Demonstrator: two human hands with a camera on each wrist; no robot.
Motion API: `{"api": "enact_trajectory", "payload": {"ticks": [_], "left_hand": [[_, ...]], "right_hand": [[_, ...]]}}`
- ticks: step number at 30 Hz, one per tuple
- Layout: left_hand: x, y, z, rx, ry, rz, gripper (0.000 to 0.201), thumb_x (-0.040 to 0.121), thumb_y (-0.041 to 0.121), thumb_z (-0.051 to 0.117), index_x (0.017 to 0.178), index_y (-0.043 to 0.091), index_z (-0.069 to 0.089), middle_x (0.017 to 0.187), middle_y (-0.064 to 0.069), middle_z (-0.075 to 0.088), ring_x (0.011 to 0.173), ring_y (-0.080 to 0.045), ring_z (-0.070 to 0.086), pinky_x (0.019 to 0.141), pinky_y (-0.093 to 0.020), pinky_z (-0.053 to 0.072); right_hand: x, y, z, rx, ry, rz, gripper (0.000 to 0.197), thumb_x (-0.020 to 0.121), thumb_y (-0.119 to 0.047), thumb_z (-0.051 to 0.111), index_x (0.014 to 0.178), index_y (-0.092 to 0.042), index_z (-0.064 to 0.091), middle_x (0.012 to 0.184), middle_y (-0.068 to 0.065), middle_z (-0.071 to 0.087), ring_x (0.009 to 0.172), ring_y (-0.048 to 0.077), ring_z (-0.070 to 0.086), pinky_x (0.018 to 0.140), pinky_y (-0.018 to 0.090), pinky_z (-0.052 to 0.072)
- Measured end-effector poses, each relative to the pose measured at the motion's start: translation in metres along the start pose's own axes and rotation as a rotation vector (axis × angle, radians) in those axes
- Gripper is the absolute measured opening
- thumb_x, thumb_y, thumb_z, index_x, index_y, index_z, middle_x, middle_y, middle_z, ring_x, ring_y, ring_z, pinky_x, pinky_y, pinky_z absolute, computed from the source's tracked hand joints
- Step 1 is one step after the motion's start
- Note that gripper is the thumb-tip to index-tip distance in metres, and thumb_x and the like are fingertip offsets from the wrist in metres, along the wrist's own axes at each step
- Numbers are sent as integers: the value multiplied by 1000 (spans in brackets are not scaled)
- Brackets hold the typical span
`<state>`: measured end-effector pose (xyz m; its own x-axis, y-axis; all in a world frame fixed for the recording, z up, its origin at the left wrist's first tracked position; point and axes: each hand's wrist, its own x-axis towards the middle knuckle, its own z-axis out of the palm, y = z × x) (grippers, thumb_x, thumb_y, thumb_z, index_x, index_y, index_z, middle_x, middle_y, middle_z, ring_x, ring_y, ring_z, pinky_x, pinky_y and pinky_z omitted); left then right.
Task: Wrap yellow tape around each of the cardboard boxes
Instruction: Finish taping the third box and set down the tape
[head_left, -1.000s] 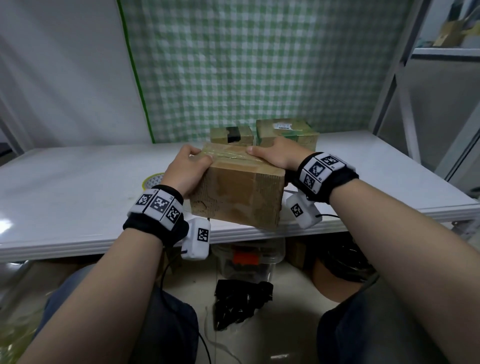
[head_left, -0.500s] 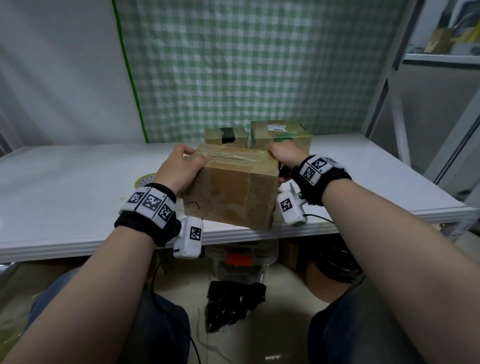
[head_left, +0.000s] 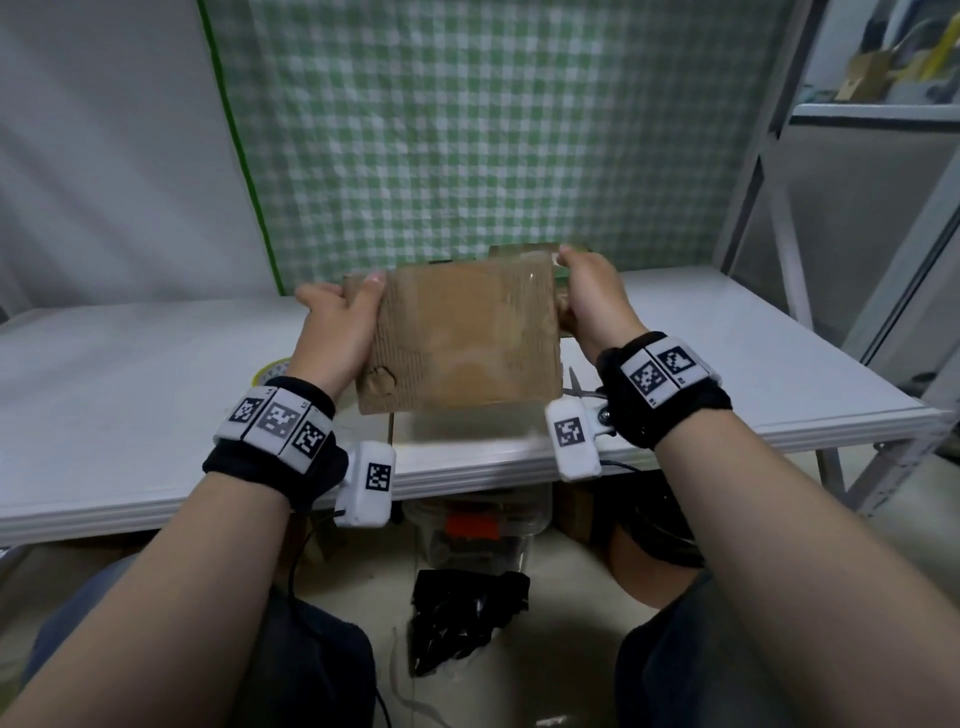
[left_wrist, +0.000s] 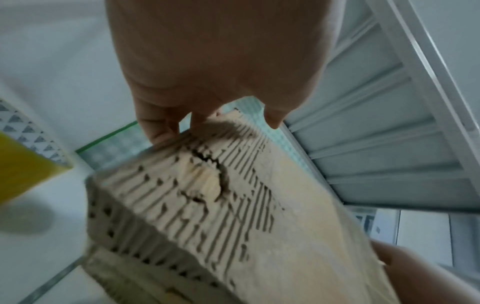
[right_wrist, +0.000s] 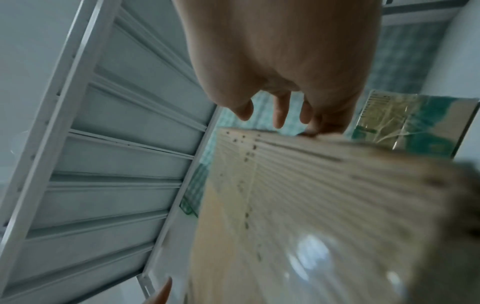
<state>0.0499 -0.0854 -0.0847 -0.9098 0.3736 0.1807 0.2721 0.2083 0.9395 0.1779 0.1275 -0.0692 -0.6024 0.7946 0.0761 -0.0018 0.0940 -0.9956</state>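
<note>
A worn brown cardboard box is held up off the white table near its front edge, its broad face turned toward me. My left hand grips its left edge, thumb on the front and fingers behind. My right hand grips the right edge near the top corner. The left wrist view shows the box's torn, ribbed surface. Glossy tape lies on the box's face. The yellow tape roll lies on the table behind my left wrist, also visible as a yellow roll.
Scissors lie on the table by my right wrist. Another taped box with green print stands behind the held one at the back of the table. A metal shelf frame rises on the right. A plastic container and a black bag sit under the table.
The box has been lifted and tipped up, so its broad face now faces me. Both hands shifted from its top to its side edges.
</note>
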Motion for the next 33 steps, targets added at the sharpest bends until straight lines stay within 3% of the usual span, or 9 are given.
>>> {"api": "enact_trajectory", "payload": {"ticks": [5,11,13,16,19,24,29,31,33], "left_hand": [[-5,-1,-3,-119,-190,6,22,99,18,45,93,9,64,73,0,60,69,-21,59,60,-33,49],[-5,-7,-4,-159,-343,-80,19,99,6,45,109,7,62,62,7,59,53,-6,58,62,-29,49],[-5,-9,-3,-155,-380,-133,20,97,5,51,111,10,65,71,5,71,71,-11,67,74,-33,54],[-4,-11,-6,-120,-396,-204,27,91,9,61,114,19,69,97,-3,74,97,-22,66,92,-40,47],[-2,-15,-7,-120,-403,-228,31,91,0,63,117,16,68,108,-6,75,104,-25,68,96,-37,52],[-2,-22,-5,-165,-395,-225,43,93,0,67,134,10,60,110,-8,74,93,-19,72,67,-21,60],[-1,-24,-3,-122,-358,-265,44,95,16,69,137,7,58,104,-5,74,83,-15,70,55,-20,55],[2,-24,-3,-124,-338,-310,65,93,14,72,151,11,42,119,-8,69,85,-19,71,54,-23,57],[3,-23,-5,-109,-334,-345,80,92,13,74,157,20,28,126,-10,66,86,-22,71,53,-27,58]], "right_hand": [[-2,2,-3,-31,39,-33,18,97,-43,54,100,-26,60,113,0,66,101,19,61,92,40,49],[-4,12,4,-120,-25,8,34,100,-31,54,130,-14,59,111,1,65,94,18,61,82,35,50],[-7,13,8,-164,-54,45,53,97,-30,56,146,-13,47,132,2,59,110,20,61,96,40,51],[-8,13,9,-173,-42,66,63,102,-18,55,157,-12,24,120,-3,50,81,7,54,61,20,47],[-6,16,8,-168,-25,63,60,102,-15,56,154,-15,27,119,3,52,80,7,53,58,22,42],[-11,15,11,-195,-41,43,48,100,-17,57,146,-16,40,117,1,55,86,9,55,67,26,43],[-20,9,16,-471,44,-150,29,93,-30,58,121,-37,61,139,-2,50,136,27,35,115,50,31],[-31,1,17,-577,52,-252,20,96,-29,55,108,-36,70,127,-5,59,125,22,47,106,44,42],[-39,-5,16,-541,-69,-277,21,100,-26,54,102,-30,74,108,-7,71,84,12,64,74,31,55]]}}
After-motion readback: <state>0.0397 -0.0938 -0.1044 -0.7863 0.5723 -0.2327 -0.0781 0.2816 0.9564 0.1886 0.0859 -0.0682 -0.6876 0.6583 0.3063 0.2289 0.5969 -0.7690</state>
